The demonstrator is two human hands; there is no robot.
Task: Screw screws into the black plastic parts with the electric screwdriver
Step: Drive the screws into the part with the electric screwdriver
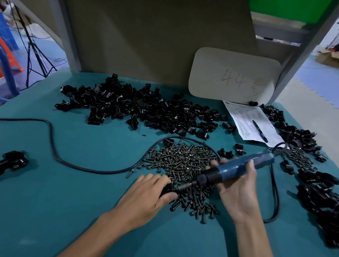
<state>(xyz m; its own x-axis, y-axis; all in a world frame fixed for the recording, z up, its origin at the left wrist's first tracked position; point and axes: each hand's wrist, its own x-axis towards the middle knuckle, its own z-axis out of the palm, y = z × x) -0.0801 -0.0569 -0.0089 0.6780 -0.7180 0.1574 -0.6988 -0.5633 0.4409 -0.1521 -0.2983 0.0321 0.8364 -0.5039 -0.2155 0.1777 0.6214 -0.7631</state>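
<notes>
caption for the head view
Right hand aims electric screwdriver at black part held by left hand beside screw pile

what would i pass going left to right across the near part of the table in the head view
lone black part → left hand gripping a black plastic part → right hand holding the electric screwdriver → heap of black parts at the right edge; screw pile overlaps both hands, so left out

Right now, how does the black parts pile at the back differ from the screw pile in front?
The black parts pile is wider and lies farther back; the screw pile is smaller and nearer. The parts are chunky and black; the screws are slim, dull metal. Both lie loose on the teal table.
</notes>
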